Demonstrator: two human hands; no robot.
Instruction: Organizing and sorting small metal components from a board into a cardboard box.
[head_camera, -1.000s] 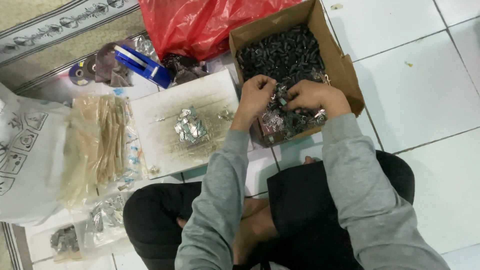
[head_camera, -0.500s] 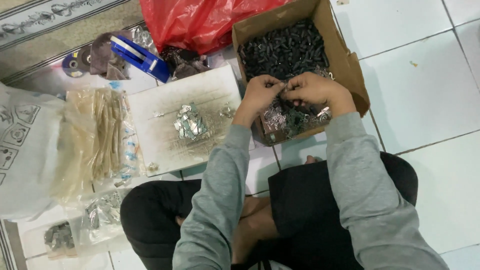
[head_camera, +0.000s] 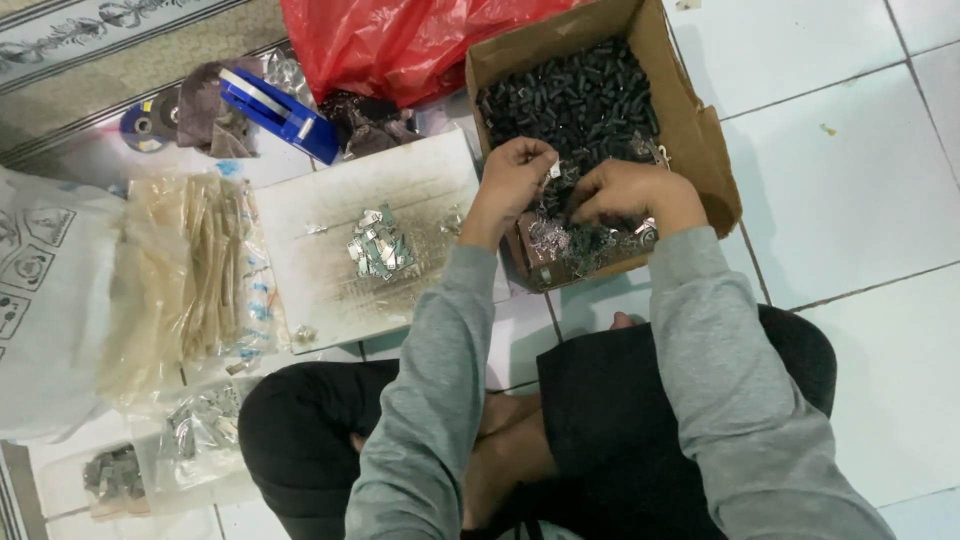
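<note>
Both hands work over an open cardboard box (head_camera: 700, 130) filled with small black parts (head_camera: 580, 95) at the back and shiny metal pieces (head_camera: 585, 245) at the front. My left hand (head_camera: 515, 175) pinches a small silver metal piece between thumb and fingers above the box. My right hand (head_camera: 635, 195) is curled, fingertips down among the parts right beside the left hand; what it grips is hidden. A white board (head_camera: 370, 235) left of the box carries a small pile of silver metal clips (head_camera: 378, 245).
A red plastic bag (head_camera: 400, 45) lies behind the box. A blue tape dispenser (head_camera: 280, 115) and a grinding disc (head_camera: 148, 125) sit at the back left. Clear plastic bags (head_camera: 200, 280) with parts lie at left. White tiles (head_camera: 860, 170) stretch to the right.
The hands have lifted slightly from the front of the box and drawn together; the left hand now shows a small silver piece pinched at its fingertips.
</note>
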